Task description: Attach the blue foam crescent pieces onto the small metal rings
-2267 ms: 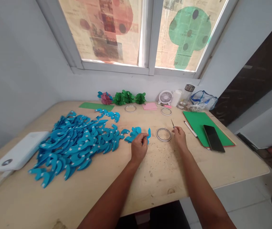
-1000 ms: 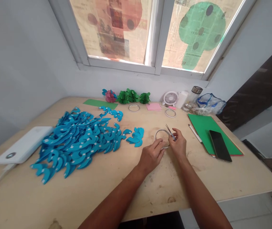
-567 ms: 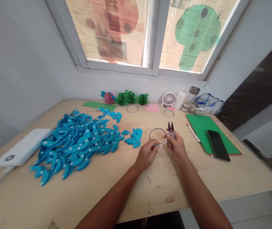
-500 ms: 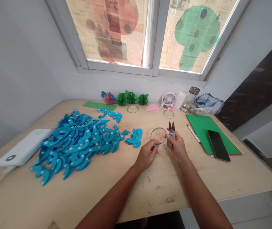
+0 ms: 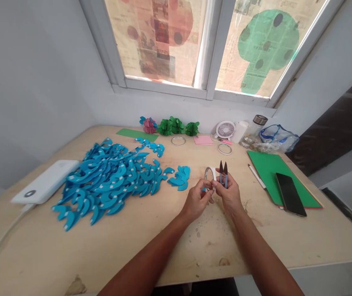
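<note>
A thin roll of white tape (image 5: 214,174) stands tilted on edge between my hands, above the table. My right hand (image 5: 230,195) is closed around dark-bladed thread snips (image 5: 223,174), blades pointing up, and its thumb and fingers also meet the tape roll. Against the roll's near side, my left hand (image 5: 197,202) is closed in a pinch; the fingertips partly hide what they grip. Left of the hands lies a small stack of blue paper pieces (image 5: 180,178). Beyond it spreads a large heap of curved blue paper pieces (image 5: 111,176) with white tape squares.
A white power bank (image 5: 48,181) with a cable lies at left. Green paper sheets (image 5: 264,168), a phone (image 5: 290,193) and a white pen (image 5: 256,176) are at right. Along the back stand green paper flowers (image 5: 176,125), a small fan (image 5: 225,130) and a bottle (image 5: 251,130).
The tape roll has turned from facing me to nearly edge-on. My left hand has moved closer to the right, and the whole view has shifted slightly.
</note>
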Demonstrator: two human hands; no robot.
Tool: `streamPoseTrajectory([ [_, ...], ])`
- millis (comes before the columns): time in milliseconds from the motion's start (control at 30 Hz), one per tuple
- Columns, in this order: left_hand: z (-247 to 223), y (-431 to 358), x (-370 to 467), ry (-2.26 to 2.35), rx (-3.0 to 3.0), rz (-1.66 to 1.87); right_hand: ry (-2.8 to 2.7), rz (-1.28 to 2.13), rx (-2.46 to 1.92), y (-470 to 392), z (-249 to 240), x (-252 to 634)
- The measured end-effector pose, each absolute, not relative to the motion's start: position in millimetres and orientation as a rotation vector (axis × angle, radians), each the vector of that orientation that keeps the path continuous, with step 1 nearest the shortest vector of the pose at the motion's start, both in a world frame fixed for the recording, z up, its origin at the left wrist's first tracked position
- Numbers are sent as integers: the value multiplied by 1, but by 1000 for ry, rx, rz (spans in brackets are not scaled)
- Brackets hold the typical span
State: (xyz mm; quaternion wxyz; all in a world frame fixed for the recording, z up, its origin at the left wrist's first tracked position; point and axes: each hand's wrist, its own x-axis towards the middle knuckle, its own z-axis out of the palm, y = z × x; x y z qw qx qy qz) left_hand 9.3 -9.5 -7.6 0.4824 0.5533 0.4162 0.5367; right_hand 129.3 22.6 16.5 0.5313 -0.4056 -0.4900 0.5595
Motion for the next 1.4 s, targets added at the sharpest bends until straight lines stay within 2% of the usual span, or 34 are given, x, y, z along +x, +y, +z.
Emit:
streamPoseTrajectory([
  [433,-4,-8,4,1042,1335,1274,-1230,1196,-1018,19,18,126],
  [1000,0,-4,-7,1162,1283,1544,-1305,1060,-1053,24,18,140],
  [1400,-4,-2,-11,1153,1324,1527,-1615,898,-1243,28,16,143],
])
